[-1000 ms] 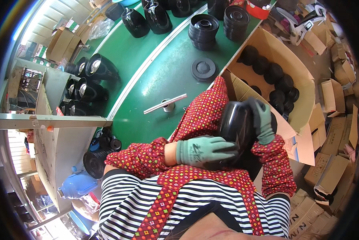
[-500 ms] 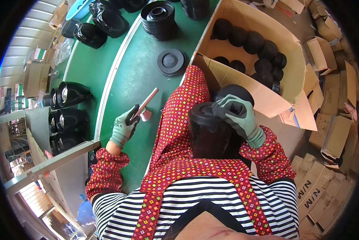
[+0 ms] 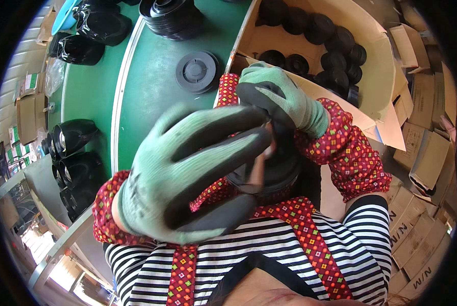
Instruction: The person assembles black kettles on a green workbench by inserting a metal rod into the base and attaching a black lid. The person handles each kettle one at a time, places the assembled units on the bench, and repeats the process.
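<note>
My left hand, in a green glove with black palm and fingers, is raised close above my lap. Its fingers are bent around a slim copper-coloured stick, partly hidden by the glove and blurred. Under it is a black, round-rimmed container at my lap, largely covered by both hands. My right hand, gloved alike, is closed with its fingers curled at the container's far side. What its fingers hold, if anything, is hidden.
On the green table lie a black round disc and a stack of black rings. A carton of black round parts adjoins the table. Glossy black pitcher-like bodies stand left; flattened cartons lie right.
My left hand has come from above the table to the container, bringing the stick. My right hand has moved up and left from the container's top. The view has shifted.
</note>
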Available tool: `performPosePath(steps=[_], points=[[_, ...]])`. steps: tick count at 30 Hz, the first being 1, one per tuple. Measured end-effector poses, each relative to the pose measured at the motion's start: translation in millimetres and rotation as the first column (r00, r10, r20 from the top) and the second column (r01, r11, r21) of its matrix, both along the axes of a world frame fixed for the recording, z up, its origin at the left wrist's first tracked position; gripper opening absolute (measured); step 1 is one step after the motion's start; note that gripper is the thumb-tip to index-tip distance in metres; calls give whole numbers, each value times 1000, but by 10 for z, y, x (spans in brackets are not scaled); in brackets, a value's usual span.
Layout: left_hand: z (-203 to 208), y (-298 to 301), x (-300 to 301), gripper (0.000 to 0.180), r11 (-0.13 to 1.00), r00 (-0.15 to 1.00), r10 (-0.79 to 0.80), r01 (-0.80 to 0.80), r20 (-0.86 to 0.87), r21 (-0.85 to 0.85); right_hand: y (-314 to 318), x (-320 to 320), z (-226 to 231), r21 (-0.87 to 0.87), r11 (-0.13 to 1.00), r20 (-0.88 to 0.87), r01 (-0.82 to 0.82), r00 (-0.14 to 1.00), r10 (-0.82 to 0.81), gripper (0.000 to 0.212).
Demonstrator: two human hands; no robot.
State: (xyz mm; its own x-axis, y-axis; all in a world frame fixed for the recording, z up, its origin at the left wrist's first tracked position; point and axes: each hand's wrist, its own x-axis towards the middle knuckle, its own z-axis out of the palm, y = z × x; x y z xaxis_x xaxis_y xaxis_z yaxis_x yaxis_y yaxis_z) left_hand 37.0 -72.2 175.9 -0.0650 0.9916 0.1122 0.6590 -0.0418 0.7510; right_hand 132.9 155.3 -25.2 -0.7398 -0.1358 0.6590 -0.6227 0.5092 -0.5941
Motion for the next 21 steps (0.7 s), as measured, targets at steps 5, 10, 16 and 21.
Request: performPosePath(steps=[5,10,16,21], points=[[-438,444,293,44,970,957,-216,189,192,152,-162,35,-113,-705,672,201,-228,844,497,28],[-435,799,942,40,994,989,109,-110,-97,-14,-104,-66,161,-693,571,93,-441,730,677,23],[-542,858,1078,31,979,956,196,-202,-217,-8,-228,-54,24,-581,659,44,-478,790,611,26],[-580,632,988,44,993,997,48,-53,53,108,-421,16,-141,-456,776,-91,-436,890,446,30]])
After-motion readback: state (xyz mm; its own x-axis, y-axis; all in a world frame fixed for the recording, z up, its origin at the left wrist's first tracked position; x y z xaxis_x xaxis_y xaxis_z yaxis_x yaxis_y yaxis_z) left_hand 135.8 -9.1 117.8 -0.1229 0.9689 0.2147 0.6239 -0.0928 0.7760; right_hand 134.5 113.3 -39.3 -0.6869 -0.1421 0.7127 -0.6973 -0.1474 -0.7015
